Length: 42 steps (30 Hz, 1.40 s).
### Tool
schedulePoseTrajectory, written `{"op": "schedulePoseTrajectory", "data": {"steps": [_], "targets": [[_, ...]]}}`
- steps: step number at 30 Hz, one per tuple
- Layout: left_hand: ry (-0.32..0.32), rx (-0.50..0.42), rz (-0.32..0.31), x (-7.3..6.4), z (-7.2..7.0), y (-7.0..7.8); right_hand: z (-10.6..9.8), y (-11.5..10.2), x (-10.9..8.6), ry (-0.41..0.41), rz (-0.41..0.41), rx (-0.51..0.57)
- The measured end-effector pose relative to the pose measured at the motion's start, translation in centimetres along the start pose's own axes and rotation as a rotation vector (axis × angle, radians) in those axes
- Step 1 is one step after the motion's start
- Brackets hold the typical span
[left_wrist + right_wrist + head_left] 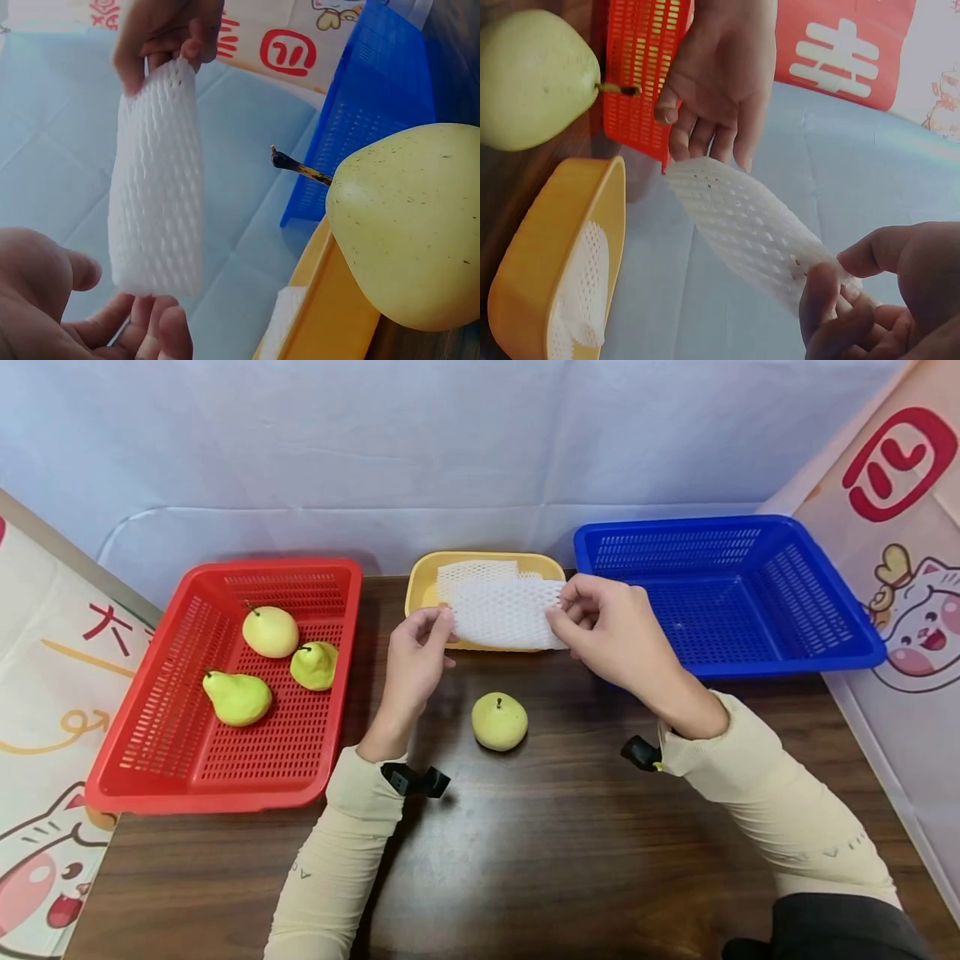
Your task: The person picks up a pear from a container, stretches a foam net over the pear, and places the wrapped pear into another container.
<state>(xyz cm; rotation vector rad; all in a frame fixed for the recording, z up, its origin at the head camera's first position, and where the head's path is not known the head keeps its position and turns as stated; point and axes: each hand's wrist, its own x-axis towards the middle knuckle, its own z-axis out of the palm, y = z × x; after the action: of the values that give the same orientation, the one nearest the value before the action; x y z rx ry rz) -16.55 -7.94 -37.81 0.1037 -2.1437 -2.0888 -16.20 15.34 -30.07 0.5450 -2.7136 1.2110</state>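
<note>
A white foam net sleeve (510,614) is held up between my hands, over the front of a yellow tray (484,560). My right hand (611,627) pinches one end of the sleeve between thumb and fingers. At the opposite end, the fingertips of my left hand (416,652) touch the edge; the left wrist view shows its thumb (85,271) apart from the sleeve. More white foam nets (468,574) lie in the tray. On the table in front of my hands stands a round yellow-green pear (499,723), its stem up.
To the left is a red basket (213,797) with 3 yellow-green pears (238,697) inside. A blue basket (720,610) stands at the back right. Behind them hangs a pale cloth (375,443), and printed panels (918,618) flank the wooden table (525,868).
</note>
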Motion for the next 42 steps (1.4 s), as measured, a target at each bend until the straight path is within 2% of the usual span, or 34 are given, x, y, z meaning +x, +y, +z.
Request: {"op": "schedulePoseTrajectory", "data": {"steps": [5,10,14,17,20,22,24,26,28,31,33,36,42], "targets": [[-0.053,-0.052,0.030,0.0,-0.1,-0.3,0.1,-0.1,-1.1,0.000,-0.011,-0.008],[-0.131,-0.127,0.008,0.1,-0.4,-0.7,-0.4,-0.5,-2.0,0.003,-0.040,0.058],[-0.196,-0.210,-0.007,0.4,-0.6,-1.1,-1.2,-0.9,-2.2,0.070,-0.055,0.221],[-0.252,-0.247,0.007,0.4,-0.5,-1.3,-1.5,-0.9,-2.0,0.134,-0.047,0.401],[-0.303,-0.264,0.013,0.2,-0.4,-1.1,-1.2,-0.6,-1.5,0.142,-0.023,0.517],[-0.329,-0.261,0.018,-0.1,-0.3,-0.9,-0.5,0.0,-1.0,0.108,0.023,0.529],[-0.349,-0.257,0.020,-0.3,-0.2,-0.7,0.5,0.7,-0.6,0.054,0.070,0.489],[-0.366,-0.251,0.029,-0.6,0.1,-0.6,1.6,1.5,-0.2,-0.019,0.119,0.471],[-0.382,-0.243,0.032,-0.7,0.3,-0.6,2.7,2.1,0.0,-0.095,0.165,0.505],[-0.403,-0.237,0.019,-0.9,0.6,-0.6,3.8,2.6,0.2,-0.221,0.241,0.687],[-0.417,-0.230,0.009,-1.0,0.8,-0.6,4.4,2.7,0.2,-0.273,0.302,0.809],[-0.432,-0.219,0.004,-1.1,0.8,-0.7,4.8,2.7,0.2,-0.297,0.370,0.894],[-0.435,-0.209,0.010,-1.1,0.9,-0.7,5.0,2.8,0.2,-0.292,0.355,0.820]]}}
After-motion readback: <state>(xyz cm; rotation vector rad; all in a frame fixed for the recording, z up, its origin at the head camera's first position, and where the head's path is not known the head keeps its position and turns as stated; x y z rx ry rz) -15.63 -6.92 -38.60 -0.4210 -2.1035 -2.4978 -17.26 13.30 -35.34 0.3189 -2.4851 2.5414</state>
